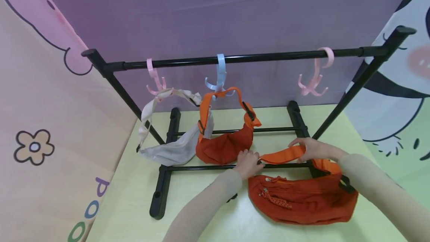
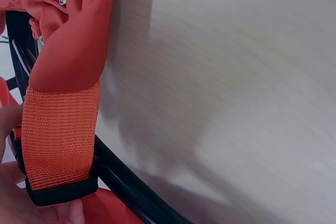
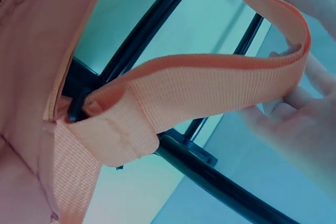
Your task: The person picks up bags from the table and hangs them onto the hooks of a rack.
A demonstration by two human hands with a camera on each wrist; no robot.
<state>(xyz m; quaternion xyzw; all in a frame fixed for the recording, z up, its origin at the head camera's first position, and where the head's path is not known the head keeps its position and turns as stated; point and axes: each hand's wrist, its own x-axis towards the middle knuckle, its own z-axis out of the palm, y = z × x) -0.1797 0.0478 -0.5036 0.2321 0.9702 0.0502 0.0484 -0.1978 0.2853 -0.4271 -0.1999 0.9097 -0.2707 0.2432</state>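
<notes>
- Orange bag (image 1: 302, 201) lies flat on the desk (image 1: 134, 204), just in front of the black rack (image 1: 235, 58) — nearest item to the viewer.
- Its orange strap (image 1: 282, 156) is raised above the rack's front base bar.
- Left hand (image 1: 248, 163): fingers curled, pinching the strap's left end by the buckle.
- Right hand (image 1: 310, 148): fingers bent around the strap's loop.
- Judged step: lifting the strap for hanging. The empty pink hook (image 1: 314, 83) on the rack's right looks the likely target — the loop must stay open.

grey bag (image 1: 174, 148), orange bag (image 1: 225, 145) on hooks
</notes>
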